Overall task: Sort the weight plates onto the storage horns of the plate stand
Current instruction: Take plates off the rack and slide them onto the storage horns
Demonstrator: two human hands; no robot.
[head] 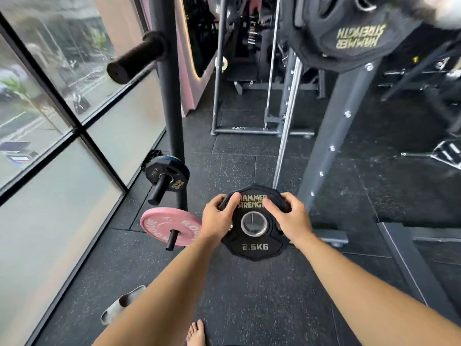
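Both forearms reach forward and down from the bottom of the view, wrists close together, and the two hands share one load. The left hand curls over the upper left rim of the black 2.5 kg plate, thumb laid across its face and fingers wrapped behind the edge. The right hand clamps the upper right rim the same way, thumb on the face beside the lettering. The plate hangs in the air above the rubber floor, just right of the plate stand and touching none of its horns. Its flat face is turned up toward the camera, so the axis through its steel-ringed centre hole points at the viewer; the "HAMMER STRENGTH" lettering sits at the far edge and "2.5KG" at the near edge, both reading upright. On the stand's upright post, the top horn juts out leftward toward the window. The middle horn carries a small black plate with gold lettering, pushed back against the post, with another rim showing behind it. The bottom horn carries a pink plate marked "ROGUE", lying just left of the left hand. At the upper right a large black plate with the same gold brand name hangs on a grey machine frame. Near the bottom edge a bare foot stands on the floor, with a pale slipper lying to its left.
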